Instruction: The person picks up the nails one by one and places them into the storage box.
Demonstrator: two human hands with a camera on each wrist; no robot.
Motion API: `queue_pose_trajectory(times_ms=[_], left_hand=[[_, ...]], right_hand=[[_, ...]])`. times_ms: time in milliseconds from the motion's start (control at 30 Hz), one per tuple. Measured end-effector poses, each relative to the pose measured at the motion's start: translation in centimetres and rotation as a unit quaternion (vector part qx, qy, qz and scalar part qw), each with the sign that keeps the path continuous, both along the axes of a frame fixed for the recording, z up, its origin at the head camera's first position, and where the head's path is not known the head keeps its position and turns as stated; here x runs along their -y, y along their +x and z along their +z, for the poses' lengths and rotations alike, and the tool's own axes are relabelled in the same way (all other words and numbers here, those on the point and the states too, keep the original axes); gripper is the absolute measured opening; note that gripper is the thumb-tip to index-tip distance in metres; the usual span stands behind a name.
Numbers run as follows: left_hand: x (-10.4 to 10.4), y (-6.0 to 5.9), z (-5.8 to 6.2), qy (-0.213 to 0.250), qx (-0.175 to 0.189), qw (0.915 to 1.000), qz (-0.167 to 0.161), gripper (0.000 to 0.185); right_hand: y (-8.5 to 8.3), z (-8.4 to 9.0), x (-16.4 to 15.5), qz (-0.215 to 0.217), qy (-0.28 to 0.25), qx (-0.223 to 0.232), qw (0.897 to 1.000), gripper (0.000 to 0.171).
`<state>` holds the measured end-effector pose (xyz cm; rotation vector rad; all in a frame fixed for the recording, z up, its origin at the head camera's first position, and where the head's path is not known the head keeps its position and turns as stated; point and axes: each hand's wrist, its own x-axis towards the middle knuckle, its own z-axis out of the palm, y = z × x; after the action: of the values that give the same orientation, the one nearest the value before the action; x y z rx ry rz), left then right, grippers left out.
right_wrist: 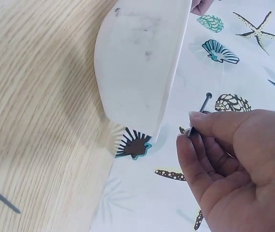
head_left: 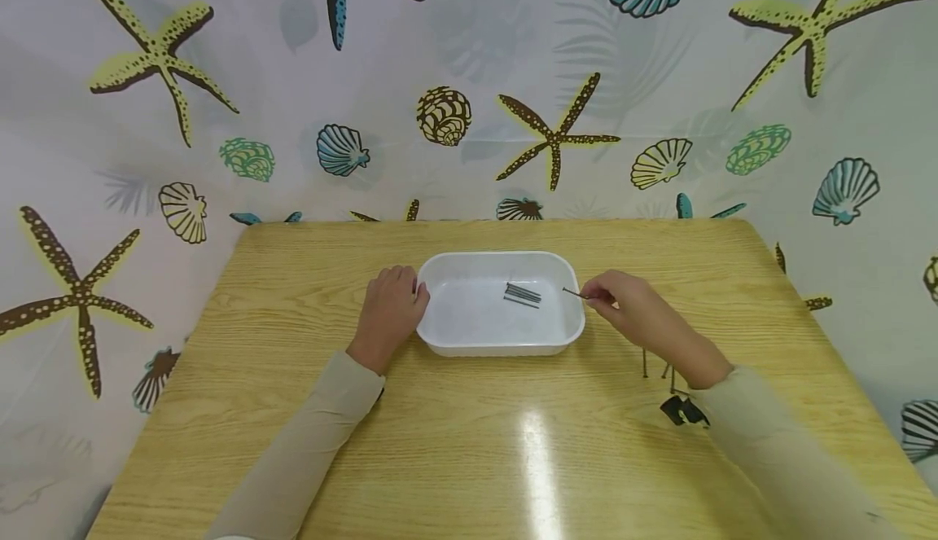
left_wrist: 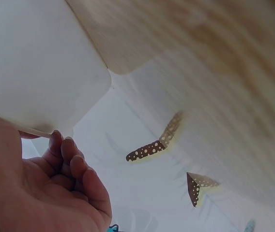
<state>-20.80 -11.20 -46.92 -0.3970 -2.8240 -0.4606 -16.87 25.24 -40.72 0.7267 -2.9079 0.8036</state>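
Note:
A white plastic tray [head_left: 469,351] stands on the table, with several nails [head_left: 523,294] lying side by side on its floor. My left hand [head_left: 393,308] holds the tray's left rim, and in the left wrist view the fingers [left_wrist: 79,169] curl at its edge. Over the tray's right end, my right hand [head_left: 633,308] pinches a single nail [head_left: 572,291] between thumb and fingertips. Its head points in over the tray. The right wrist view shows this nail's flat head [right_wrist: 208,95] beyond the thumb.
A few loose nails [head_left: 645,365] lie on the wooden table [head_left: 440,450] under my right forearm. Beside them is a small black object [head_left: 683,411], partly covered by the sleeve. A cloth [head_left: 469,43] printed with shells and starfish hangs behind and along the sides.

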Motion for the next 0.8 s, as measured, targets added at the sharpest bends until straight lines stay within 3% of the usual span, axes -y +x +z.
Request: queue_pose_trajectory(times_ms=[333, 800], left_hand=[[0.1, 0.0, -0.1, 0.004, 0.010, 0.9999, 0.001, 0.025], [0.0, 0.2, 0.4, 0.009, 0.013, 0.9999, 0.003, 0.024]], right_hand=[[-0.4, 0.0, 2.5, 0.009, -0.010, 0.035, 0.999, 0.013], [-1.4, -1.3, 5.3, 0.036, 0.008, 0.046, 0.998, 0.012]])
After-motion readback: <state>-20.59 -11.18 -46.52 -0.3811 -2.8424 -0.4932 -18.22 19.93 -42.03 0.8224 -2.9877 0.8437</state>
